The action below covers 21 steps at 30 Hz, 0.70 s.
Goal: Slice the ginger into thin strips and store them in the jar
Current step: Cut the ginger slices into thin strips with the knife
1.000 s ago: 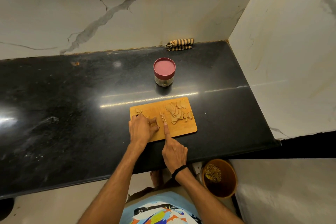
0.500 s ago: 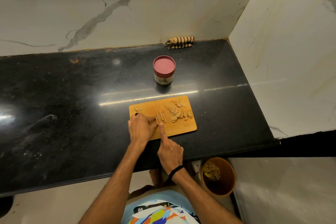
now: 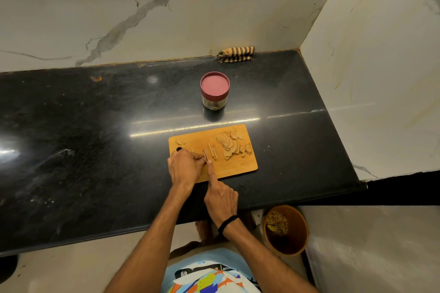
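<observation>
A wooden cutting board [image 3: 234, 166] lies on the black table [image 3: 95, 150]. Both hands work at its 9 o'clock end.

The left hand [image 3: 184, 166] has bent fingers. Its grip presses down on a piece of ginger [image 3: 192, 149], which is mostly hidden under the fingertips.

The right hand [image 3: 221, 200] is just beside it, at 5 o'clock from the left hand. Its grip is closed round a knife [image 3: 205, 155]. The pointing finger lies straight along the back of the blade. The handle is hidden inside the hand. The thin blade stands right next to the left fingertips. A black band [image 3: 227, 222] goes round the right wrist.

A few thin ginger strips [image 3: 212, 151] lie in the middle of the board, just at 3 o'clock from the blade. A pile of flat ginger slices [image 3: 232, 144] sits near the 2 o'clock corner. Some small bits [image 3: 179, 142] lie at the 10 o'clock corner.

The jar [image 3: 214, 91] stands on the table at 12 o'clock from the board, near it but not touching. Its red lid is on.

A striped cloth [image 3: 237, 54] lies against the wall, at 1 o'clock from the jar. A brown bowl [image 3: 297, 242] with scraps sits on the floor, at 5 o'clock from the board.
</observation>
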Motion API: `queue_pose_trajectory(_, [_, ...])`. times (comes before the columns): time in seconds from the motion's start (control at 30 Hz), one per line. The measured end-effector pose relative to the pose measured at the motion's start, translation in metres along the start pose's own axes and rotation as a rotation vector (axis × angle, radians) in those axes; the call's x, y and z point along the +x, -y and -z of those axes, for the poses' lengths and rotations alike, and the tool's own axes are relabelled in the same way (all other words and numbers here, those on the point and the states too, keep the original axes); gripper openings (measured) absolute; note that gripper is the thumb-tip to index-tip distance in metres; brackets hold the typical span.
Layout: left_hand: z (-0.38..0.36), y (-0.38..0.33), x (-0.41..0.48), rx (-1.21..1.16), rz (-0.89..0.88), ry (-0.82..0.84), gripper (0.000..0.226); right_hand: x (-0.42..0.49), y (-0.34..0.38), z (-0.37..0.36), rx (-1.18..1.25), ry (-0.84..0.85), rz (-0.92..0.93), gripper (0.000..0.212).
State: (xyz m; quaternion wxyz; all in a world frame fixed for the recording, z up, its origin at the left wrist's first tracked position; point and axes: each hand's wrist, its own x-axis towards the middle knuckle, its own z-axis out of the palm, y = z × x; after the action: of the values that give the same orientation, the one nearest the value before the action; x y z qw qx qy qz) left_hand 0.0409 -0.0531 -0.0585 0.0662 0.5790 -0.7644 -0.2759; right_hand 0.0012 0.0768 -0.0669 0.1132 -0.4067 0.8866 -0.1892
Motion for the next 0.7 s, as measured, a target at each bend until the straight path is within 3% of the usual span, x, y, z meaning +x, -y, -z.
queue_pose_trajectory(0.4, [-0.008,-0.003,0.013,-0.022,0.075,0.061,0.01,0.001,0.007,-0.005,-0.115,0.03,-0.019,0.097])
queue_pose_trajectory(0.7, [-0.007,0.001,0.014,0.023,0.088,0.054,0.014,-0.022,-0.004,-0.002,-0.195,0.067,0.029,0.093])
